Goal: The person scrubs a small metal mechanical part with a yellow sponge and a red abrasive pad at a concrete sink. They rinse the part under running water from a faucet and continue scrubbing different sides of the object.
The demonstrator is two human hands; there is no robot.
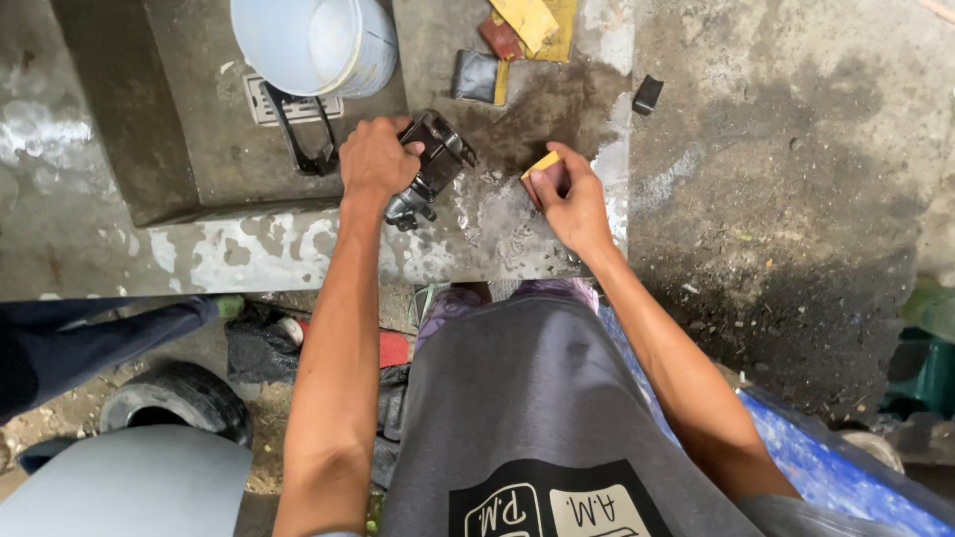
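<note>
Concrete, wet and stained, forms the slab (557,149) on which the work is done, and every place below is given relative to it. A dark metal part (430,167), bracket-like with a rounded lower end, is held over the slab's near middle by the left hand (373,159), whose fingers are curled tightly round its upper side. Just to the right, a small block (545,176) with a yellow top and reddish-brown body is pinched by the right hand (575,204), thumb on one face and fingertips closed on the other, its lower edge close to or touching the wet surface.

For the rubbing to be done well, it is judged that the part should be braced firmly against the slab, the block kept flat to the face being worked, and short even strokes used, with the surface kept wet.

At the slab's far edge, flat yellow sheets (537,20) are seen lying over a reddish block (500,38), with a dark folded square (476,77) beside them. A small black object (648,93) lies off the far right corner. A pale blue bucket (313,45) stands to the far left, above a pale rectangular drain grate (261,101). No readable label can be made out on any of these.
</note>
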